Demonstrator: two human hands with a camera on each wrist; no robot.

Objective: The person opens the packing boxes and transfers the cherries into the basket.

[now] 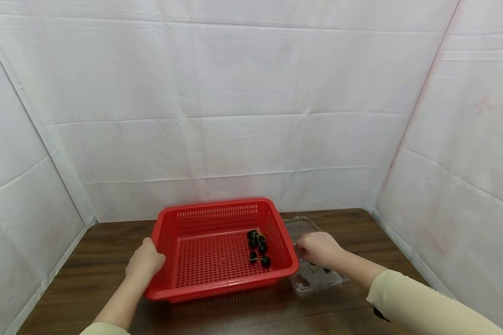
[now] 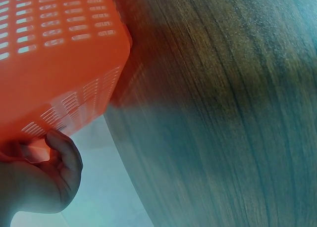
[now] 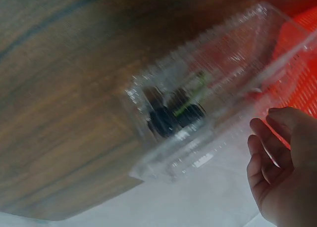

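My left hand [image 1: 144, 261] grips the left rim of a red plastic basket [image 1: 218, 284], which appears slightly tilted. Dark cherries [image 1: 266, 261] with pale stems lie in small bunches on the right side of its floor. Beyond the basket's right wall, my right hand [image 1: 322, 250] hovers at a clear plastic clamshell box [image 1: 302, 225]. Seen from the right wrist, its fingers are loosely bent with nothing visible between them; whether they touch the lid is unclear. Two dark cherries [image 3: 161, 120] on a green stem sit at one end of the box.
Everything rests on a dark wood-grain table [image 1: 88, 270]. White sheeting [image 1: 234, 139] rises behind and along both sides of it. The basket's right rim slightly overhangs the clear box.
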